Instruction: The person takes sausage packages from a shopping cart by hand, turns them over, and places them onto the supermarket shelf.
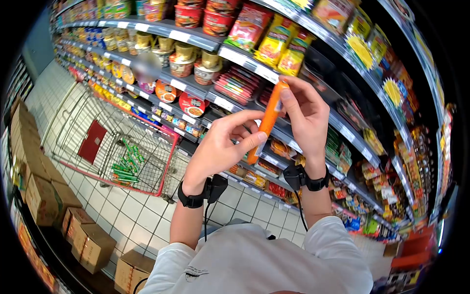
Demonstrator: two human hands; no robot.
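At nine o'clock, a trolley (92, 142) carries green-wrapped sticks (128, 166), lying loose, perhaps because such slim packs would not stand; at centre, the left hand (220, 142) pinches the lower part of an orange stick (270, 117) tilted towards one o'clock, while the right hand (309, 111) clasps its upper end, probably to steady it; at three o'clock, a shelf edge (357, 143) turns price labels (348, 133) outward, presumably for reading

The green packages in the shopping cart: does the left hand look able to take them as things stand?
Probably not directly: the left hand holds the orange stick, and the shopping cart with the green packages stands off to the left, though its top looks open.
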